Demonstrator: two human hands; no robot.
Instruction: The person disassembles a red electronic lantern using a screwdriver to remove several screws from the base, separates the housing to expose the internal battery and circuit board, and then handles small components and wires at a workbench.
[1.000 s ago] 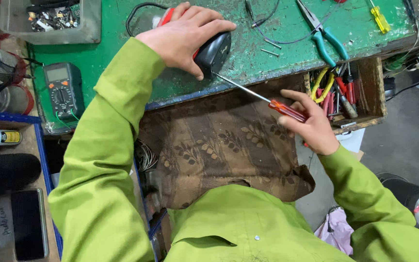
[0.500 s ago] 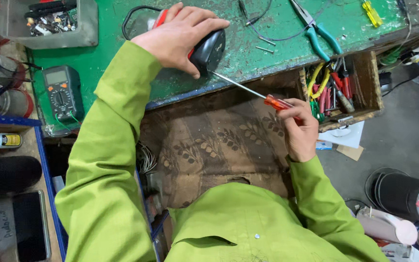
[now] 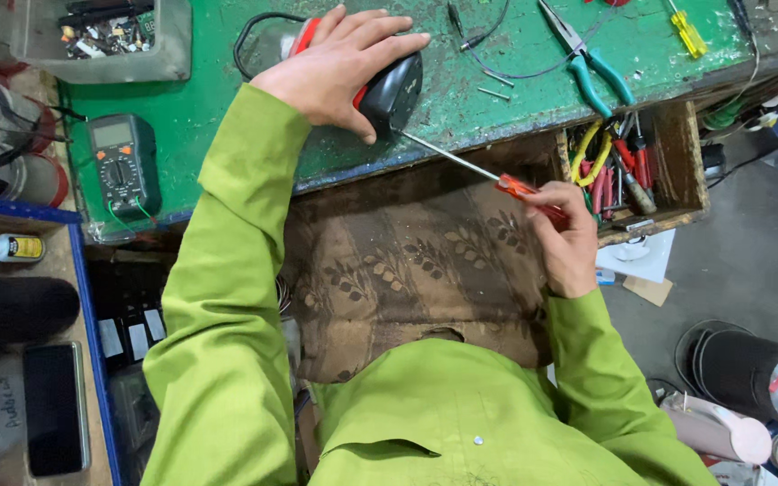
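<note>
Green paint, chipped and scratched, covers the bench [image 3: 227,99] in my one view, from the head camera looking straight down. My left hand [image 3: 339,67] lies flat over a black and red device [image 3: 389,90] near the bench's front edge, fingers spread across its top and pressing it down; what kind of device it is I cannot tell. My right hand [image 3: 565,238] sits lower, off the bench and above my lap, closed around the red handle of a screwdriver [image 3: 497,180]. The thin steel shaft runs up and to the left from that hand, and its tip meets the lower edge of the device, just below my left thumb. So the device is under the left hand and well apart from the right, joined to it only by the screwdriver.

Beside the right hand is an open wooden drawer [image 3: 682,153] holding red and yellow handled tools. Teal pliers [image 3: 592,63] lie on the bench above it. A multimeter [image 3: 123,166] rests on the bench's left end, near my left sleeve. A brown patterned cloth [image 3: 407,261] covers my lap.
</note>
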